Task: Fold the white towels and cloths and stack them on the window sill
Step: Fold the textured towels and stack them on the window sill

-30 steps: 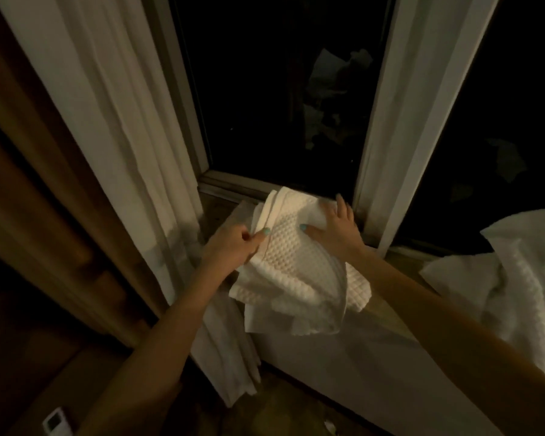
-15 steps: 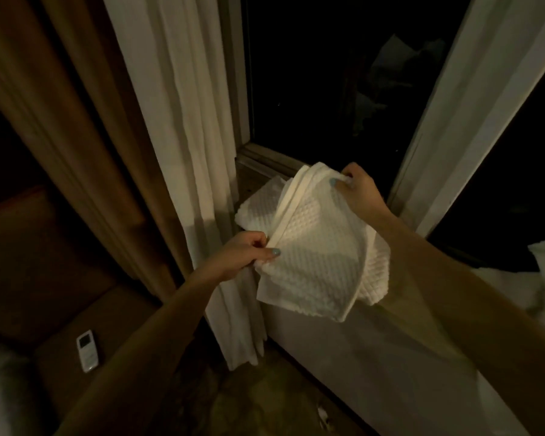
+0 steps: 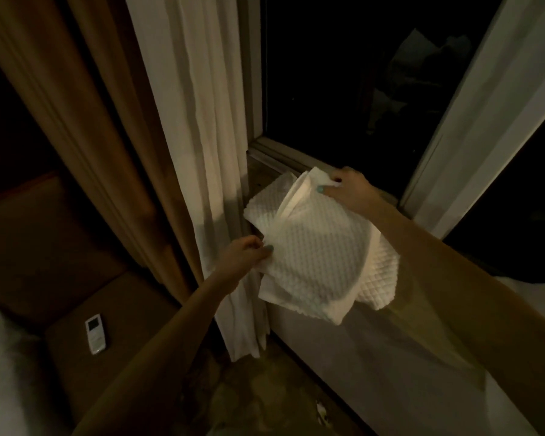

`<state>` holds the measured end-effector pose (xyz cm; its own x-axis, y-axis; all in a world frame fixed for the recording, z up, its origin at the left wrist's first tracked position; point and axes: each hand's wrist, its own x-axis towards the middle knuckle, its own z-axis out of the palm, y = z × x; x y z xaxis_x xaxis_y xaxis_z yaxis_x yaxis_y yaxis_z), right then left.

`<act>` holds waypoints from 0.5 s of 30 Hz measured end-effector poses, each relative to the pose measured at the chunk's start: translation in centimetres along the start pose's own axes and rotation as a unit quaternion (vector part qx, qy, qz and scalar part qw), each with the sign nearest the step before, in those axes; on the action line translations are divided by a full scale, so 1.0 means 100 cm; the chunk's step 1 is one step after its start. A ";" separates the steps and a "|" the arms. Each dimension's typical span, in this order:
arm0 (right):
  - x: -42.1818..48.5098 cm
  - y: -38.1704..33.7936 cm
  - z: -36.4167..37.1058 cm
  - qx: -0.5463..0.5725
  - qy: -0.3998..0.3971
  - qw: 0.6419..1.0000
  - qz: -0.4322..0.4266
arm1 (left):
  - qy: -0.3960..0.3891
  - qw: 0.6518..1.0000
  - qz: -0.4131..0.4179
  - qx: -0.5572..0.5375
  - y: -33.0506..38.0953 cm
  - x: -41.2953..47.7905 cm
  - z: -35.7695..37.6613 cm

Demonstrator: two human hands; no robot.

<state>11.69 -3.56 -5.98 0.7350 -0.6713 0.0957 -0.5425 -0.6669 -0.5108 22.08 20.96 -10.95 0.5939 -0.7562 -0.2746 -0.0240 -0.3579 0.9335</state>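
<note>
Fingers [image 3: 265,251] of the left hand [image 3: 243,258] pinch the near edge of a folded white towel [image 3: 315,259], thumb on top. The right hand [image 3: 348,190] pinches its far corner. The 2 hands hold the towel tilted over the left end of the window sill [image 3: 260,184], its lower edge hanging past the sill's front. More white cloth [image 3: 257,210] shows beneath; whether it is a separate piece I cannot tell. A white curtain [image 3: 202,121] hangs just left. 1 remote [image 3: 95,338] lies on a brown seat [image 3: 76,357].
</note>
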 end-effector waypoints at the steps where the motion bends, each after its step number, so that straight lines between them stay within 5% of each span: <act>1: -0.002 -0.002 0.000 -0.005 0.020 1.000 -0.010 | 0.005 1.000 -0.001 0.016 -0.001 -0.001 0.004; 7: -0.011 -0.006 0.003 -0.139 0.035 0.990 -0.002 | -0.035 0.995 -0.067 -0.070 -0.001 -0.008 0.012; 15: 0.007 -0.005 -0.003 0.043 -0.095 0.993 0.058 | -0.017 0.979 -0.014 -0.203 -0.036 -0.021 0.019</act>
<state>12.30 -3.77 -5.37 0.7369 -0.6640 -0.1264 -0.5974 -0.5522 -0.5815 19.39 22.77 -14.21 0.5616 -0.7698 -0.3033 0.3186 -0.1371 0.9379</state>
